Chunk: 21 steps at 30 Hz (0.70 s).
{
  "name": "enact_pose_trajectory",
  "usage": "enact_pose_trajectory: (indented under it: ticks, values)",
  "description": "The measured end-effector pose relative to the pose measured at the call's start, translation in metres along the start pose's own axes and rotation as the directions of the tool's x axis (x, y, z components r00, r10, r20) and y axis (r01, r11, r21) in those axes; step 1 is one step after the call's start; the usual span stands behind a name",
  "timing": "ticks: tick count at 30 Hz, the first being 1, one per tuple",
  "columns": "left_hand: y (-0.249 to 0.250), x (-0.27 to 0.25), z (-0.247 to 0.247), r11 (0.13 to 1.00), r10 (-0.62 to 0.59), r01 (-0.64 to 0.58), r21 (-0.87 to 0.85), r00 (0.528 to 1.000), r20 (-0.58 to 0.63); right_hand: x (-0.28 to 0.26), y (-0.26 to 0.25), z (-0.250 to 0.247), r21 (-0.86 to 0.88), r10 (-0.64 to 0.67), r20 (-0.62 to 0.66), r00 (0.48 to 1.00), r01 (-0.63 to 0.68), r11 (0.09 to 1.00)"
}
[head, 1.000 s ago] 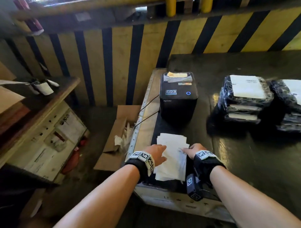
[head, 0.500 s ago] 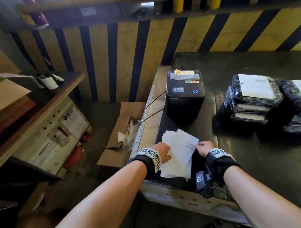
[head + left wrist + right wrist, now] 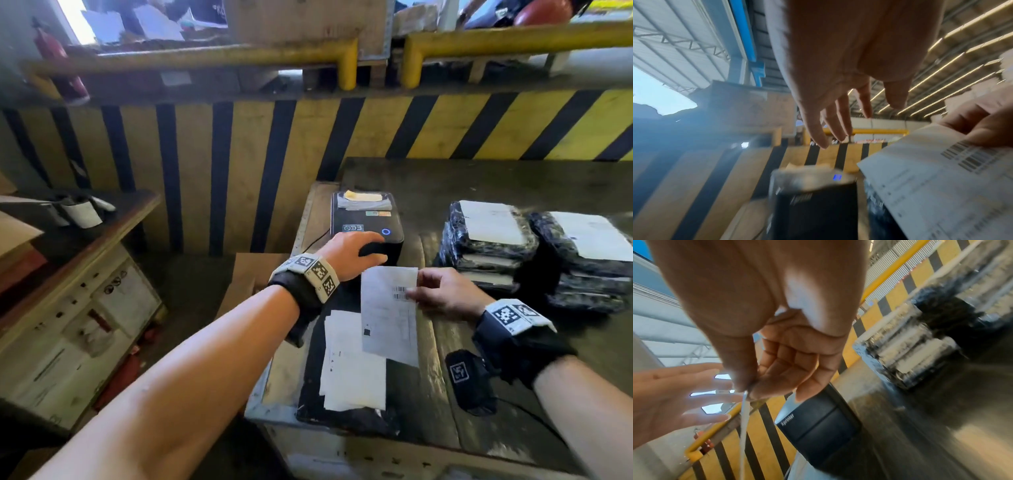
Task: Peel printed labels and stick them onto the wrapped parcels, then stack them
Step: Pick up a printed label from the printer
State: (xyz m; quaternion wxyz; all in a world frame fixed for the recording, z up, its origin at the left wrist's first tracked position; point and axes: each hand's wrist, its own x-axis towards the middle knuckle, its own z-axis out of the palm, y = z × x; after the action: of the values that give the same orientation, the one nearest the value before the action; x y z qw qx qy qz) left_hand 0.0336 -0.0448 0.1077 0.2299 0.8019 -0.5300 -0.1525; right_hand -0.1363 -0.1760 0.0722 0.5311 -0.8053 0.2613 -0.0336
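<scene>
a white printed paper label (image 3: 388,315) with a barcode is pinched at its edge by the right hand (image 3: 442,294) and held above the dark, worn worktop (image 3: 513,377). the left hand (image 3: 349,255) is spread with fingers relaxed, holding nothing, in front of the black box-shaped label printer (image 3: 366,222). a loose pile of white label sheets (image 3: 349,363) lies on the worktop below. black film-wrapped parcels (image 3: 486,240) with white labels are stacked to the right. a yellow and black striped wall (image 3: 239,164) is seen behind, under yellow rails (image 3: 212,58).
</scene>
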Motion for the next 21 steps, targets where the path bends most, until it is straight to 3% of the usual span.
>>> enact_pose_trajectory:
  ticks: [9, 21]
  values:
    - [0.051, 0.019, -0.031, 0.957, 0.287, -0.29, -0.032, 0.955, -0.075, -0.035, -0.052, -0.038, -0.02, -0.189, -0.092, 0.978, 0.188, 0.982]
    - [0.087, 0.031, -0.046, 0.924, 0.382, -0.382, 0.019, 0.924, 0.003, -0.052, -0.061, -0.068, -0.123, -0.275, -0.245, 0.93, 0.252, 0.96]
